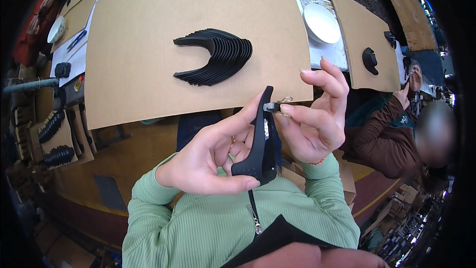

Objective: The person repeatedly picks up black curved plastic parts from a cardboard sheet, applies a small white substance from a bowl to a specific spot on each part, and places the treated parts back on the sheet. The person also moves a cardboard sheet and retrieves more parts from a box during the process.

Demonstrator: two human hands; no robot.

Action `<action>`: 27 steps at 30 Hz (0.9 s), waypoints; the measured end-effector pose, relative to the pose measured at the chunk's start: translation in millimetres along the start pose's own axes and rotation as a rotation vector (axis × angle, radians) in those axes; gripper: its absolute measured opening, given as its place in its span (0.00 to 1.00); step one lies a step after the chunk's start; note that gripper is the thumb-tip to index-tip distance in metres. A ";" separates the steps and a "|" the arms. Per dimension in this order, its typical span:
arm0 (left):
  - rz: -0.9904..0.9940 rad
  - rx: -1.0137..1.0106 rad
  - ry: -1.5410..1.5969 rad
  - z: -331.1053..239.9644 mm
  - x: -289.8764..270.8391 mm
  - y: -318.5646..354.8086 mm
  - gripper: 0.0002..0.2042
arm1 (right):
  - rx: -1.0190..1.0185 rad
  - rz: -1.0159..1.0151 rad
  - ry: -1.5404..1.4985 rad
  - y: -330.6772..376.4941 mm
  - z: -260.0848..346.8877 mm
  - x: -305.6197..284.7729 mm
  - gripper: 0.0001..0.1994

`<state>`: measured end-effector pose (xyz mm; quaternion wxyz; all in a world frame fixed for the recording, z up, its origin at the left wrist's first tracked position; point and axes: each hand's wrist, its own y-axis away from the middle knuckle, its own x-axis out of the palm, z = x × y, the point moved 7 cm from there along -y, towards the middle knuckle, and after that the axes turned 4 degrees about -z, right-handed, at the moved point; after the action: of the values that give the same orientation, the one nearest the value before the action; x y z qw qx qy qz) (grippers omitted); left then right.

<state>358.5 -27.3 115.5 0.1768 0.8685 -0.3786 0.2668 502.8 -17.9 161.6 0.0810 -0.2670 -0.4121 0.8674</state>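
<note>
My left hand (210,156) grips a black curved plastic piece (261,141) upright, thumb under its lower end and forefinger along its edge. My right hand (312,119) pinches a small metal clip (280,105) between thumb and forefinger at the top of that piece. Both forearms wear green ribbed sleeves. Beyond my hands, a fanned stack of the same black curved pieces (218,55) lies on a large cardboard sheet (148,44).
A white bowl (321,22) sits on paper to the right, beside a second cardboard sheet (359,30) with one black piece (370,60). A person in a brown sleeve (382,134) works at right. Another person sits far left near a bowl (56,30). Black ribbed parts (52,126) lie at left.
</note>
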 end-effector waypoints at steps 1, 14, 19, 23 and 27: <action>0.016 0.015 -0.020 -0.1 -0.5 -0.8 0.48 | -0.005 -0.007 0.011 -0.2 0.0 -0.3 0.13; 0.035 0.010 -0.061 5.8 -3.7 1.3 0.48 | 0.101 -0.007 0.050 -5.2 -7.1 1.6 0.08; -0.009 0.029 -0.075 -1.6 -8.5 0.0 0.45 | 0.422 -0.173 -0.391 4.3 -35.0 -0.2 0.07; -0.180 0.048 0.118 -3.2 -25.0 0.8 0.29 | 0.359 -0.112 -0.552 7.2 -29.1 -4.1 0.08; -0.217 0.084 0.142 -7.2 -37.3 -0.8 0.17 | 0.266 -0.047 -0.582 5.6 -18.5 -4.8 0.09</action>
<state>335.4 -2.0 98.8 0.1945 0.8898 -0.2573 0.3227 517.1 -10.8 149.7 0.0141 0.0147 -0.3070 0.9515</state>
